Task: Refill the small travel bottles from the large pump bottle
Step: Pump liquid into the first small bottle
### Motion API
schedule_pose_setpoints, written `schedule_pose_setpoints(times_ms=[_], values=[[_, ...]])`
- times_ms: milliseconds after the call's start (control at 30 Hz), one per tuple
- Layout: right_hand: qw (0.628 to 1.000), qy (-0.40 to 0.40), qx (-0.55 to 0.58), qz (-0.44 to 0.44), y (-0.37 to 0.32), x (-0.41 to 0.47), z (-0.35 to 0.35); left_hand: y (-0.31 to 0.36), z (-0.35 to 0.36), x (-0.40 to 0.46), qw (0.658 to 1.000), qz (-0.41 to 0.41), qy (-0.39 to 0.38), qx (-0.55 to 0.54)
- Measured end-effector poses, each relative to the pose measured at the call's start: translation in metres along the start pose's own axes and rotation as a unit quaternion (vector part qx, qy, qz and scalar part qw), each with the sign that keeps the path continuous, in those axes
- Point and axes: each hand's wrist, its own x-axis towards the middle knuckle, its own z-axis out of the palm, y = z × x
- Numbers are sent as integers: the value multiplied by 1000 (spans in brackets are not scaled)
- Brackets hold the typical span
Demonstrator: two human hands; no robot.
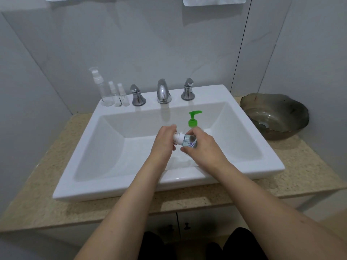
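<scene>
A small bottle is held sideways over the sink.

The small bottle [188, 143] is gripped by the right hand [202, 147], its white cap [178, 139] pointed left and pinched by the left hand [165, 141]. The green pump bottle [193, 120] is just behind.

Head view: both hands over white sink [244, 162]. Right hand [203, 145] grips tilted small clear bottle [190, 143]; left hand [164, 141] holds its white cap [178, 139]. Green pump bottle [193, 119] just behind. Three empty bottles [112, 92] stand far left by faucet [163, 91].
</scene>
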Motion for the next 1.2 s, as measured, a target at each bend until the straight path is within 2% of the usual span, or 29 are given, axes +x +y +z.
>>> schedule_pose_setpoints(times_ms=[133,233,300,433,633,767,867,1000,1133,1200], values=[[1000,1,-2,-5,1,0,0,1,2,5,998,-28,9,62],[1000,-2,4,-10,0,0,0,6,1,2,999,-51,7,7],[1000,-9,16,-16,0,-1,-1,4,-1,-1,998,-40,12,-45],[997,-16,71,-17,-2,-2,-3,0,-4,1,1000,-24,10,-15],[990,-19,136,16,-2,-4,-8,-1,-4,-3,995,40,-20,-87],[988,-34,153,16,-2,-6,-9,-1,-4,-6,994,43,-29,-95],[986,-43,159,39,-2,-4,-8,2,-1,-7,998,33,-23,-56],[963,23,236,126,-6,0,-12,7,10,-12,997,67,-29,30],[923,81,321,198,-6,3,-22,20,23,-16,983,128,-28,129],[887,92,384,238,-5,4,-27,31,29,-18,962,171,-32,211]])
